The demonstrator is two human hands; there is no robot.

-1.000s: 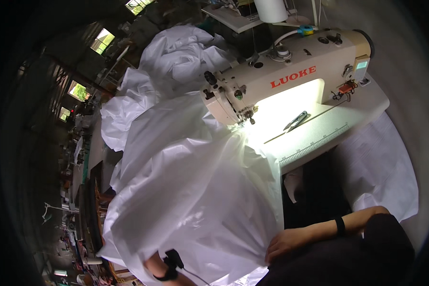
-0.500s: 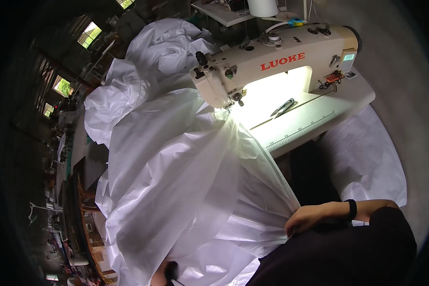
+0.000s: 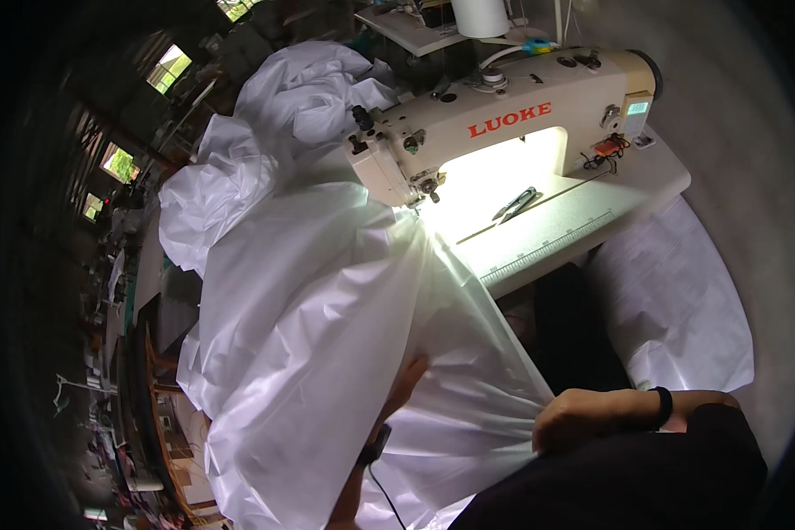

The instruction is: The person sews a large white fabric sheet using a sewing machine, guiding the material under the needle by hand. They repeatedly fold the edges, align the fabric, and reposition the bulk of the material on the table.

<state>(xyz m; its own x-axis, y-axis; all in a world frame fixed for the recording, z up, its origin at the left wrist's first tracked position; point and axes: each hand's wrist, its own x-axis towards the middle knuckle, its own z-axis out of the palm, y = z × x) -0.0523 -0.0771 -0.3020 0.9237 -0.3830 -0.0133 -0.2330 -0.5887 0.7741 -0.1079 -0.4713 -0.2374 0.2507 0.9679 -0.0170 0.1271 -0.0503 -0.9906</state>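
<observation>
The glossy white plastic-like sheet (image 3: 300, 309) gathers at the needle end of the pale cream metal sewing machine (image 3: 458, 131) and spreads near, where the bare right hand (image 3: 564, 419), closed on its right edge, seems to keep that edge taut. The bare left hand (image 3: 404, 386) lies among the folds, perhaps smoothing them, its grip too hidden to tell; half a second ago it was nearer and farther left.

Bright window (image 3: 169, 69) upper left; white tabletop (image 3: 399, 28) near top; snips (image 3: 515, 205) lying flat; orange object (image 3: 609, 147).
</observation>
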